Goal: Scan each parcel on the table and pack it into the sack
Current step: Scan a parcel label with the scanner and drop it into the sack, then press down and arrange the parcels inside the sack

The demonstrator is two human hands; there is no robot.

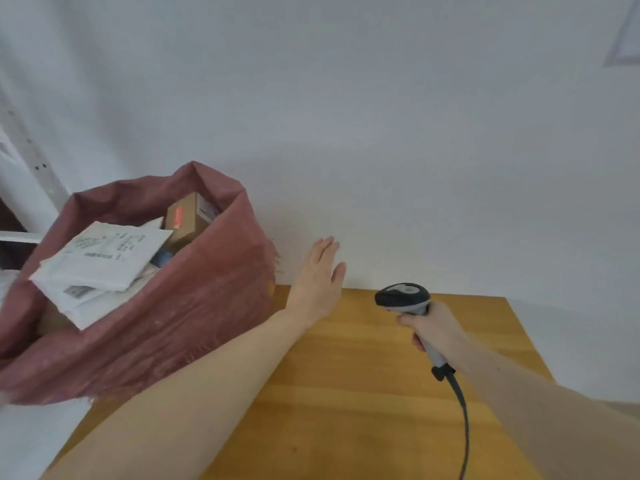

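Observation:
A dusty-red sack (194, 320) stands open at the left, beside the wooden table (349, 403). Inside it lie white mailer parcels (104, 261) with printed labels and a brown cardboard box (188, 216) further back. My left hand (320, 282) hovers with straight fingers just right of the sack, above the table's far edge, holding nothing. My right hand (434, 329) grips the handle of a grey and black barcode scanner (403, 297), whose head points left and whose cable (462, 417) trails toward me.
A plain white wall (381, 133) rises directly behind the table. A white shelf frame (31, 161) stands at the far left behind the sack. The floor below the sack at the lower left is pale.

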